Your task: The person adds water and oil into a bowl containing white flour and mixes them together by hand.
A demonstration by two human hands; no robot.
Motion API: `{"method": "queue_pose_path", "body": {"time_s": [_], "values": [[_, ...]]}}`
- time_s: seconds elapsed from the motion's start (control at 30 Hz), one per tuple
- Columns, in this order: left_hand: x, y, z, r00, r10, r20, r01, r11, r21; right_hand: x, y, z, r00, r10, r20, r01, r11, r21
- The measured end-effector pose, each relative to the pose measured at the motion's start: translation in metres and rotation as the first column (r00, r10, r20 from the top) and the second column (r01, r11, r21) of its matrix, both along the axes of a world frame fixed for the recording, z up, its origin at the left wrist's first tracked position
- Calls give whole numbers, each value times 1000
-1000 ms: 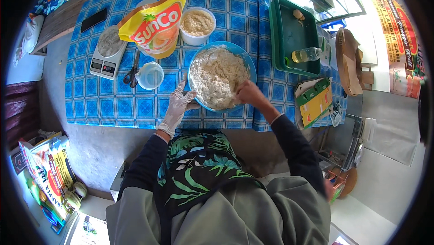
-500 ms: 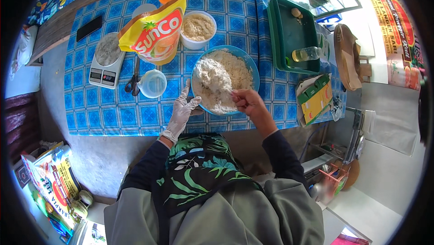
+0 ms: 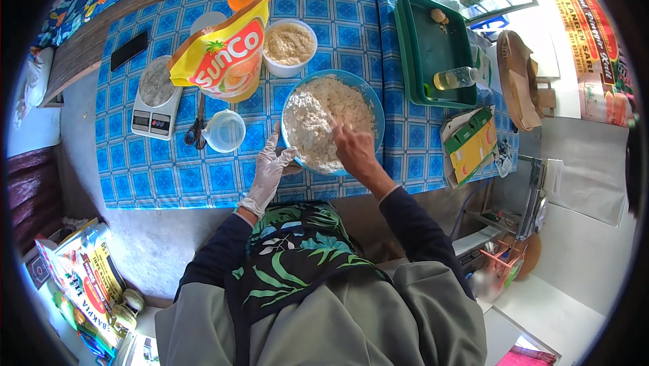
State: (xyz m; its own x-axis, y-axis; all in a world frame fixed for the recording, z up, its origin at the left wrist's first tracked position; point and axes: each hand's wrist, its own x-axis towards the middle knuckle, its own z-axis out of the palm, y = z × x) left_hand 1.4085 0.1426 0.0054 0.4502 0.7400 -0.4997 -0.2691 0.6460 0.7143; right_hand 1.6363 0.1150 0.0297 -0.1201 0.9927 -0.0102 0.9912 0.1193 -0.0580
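Note:
A light-blue bowl (image 3: 380, 106) stands near the table's front, holding pale, crumbly flour mixture (image 3: 351, 102) with a whiter heap on its left side. My left hand (image 3: 269, 170), in a thin white glove, steadies the bowl's lower left side, fingers and thumb against its wall. Bare and closed, my right hand (image 3: 355, 150) reaches over the near right rim into the flour. Its fingers grip something whose form is hidden by the hand and the flour. Left of the bowl are a clear measuring cup (image 3: 225, 131) and dark-handled scissors (image 3: 195, 134).
A yellow pouch (image 3: 226, 58) and a white tub of beige crumbs (image 3: 269, 60) stand behind the bowl. Farther left are a kitchen scale (image 3: 153, 121) and a black phone (image 3: 129, 51). On the right lie a green tray (image 3: 433, 48) with a bottle (image 3: 456, 79) and an opened carton (image 3: 471, 150).
My right hand has moved left and up, deeper over the bowl. The raised clump of white flour has sunk into the mixture. My left hand stays at the bowl.

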Motion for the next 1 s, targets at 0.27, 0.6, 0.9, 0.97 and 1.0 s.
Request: {"method": "queue_pose_path", "body": {"time_s": [0.27,0.6,0.9,0.97,1.0], "values": [[-1,5,-2,999,-1,-45,5,996,85,18,8,88,996,1,-93,-14,989,-148],[10,0,6,989,39,-142,-27,996,86,29,-10,35,984,159,-77,-171,964,-203],[14,50,-14,945,-15,-328,167,883,440,64,7,70,998,-9,65,12,999,-37],[22,63,-18,903,29,-428,232,806,544,74,19,40,993,-73,92,72,997,12],[25,67,-12,902,-36,-430,262,838,479,78,26,28,995,-78,64,74,995,66]]}}
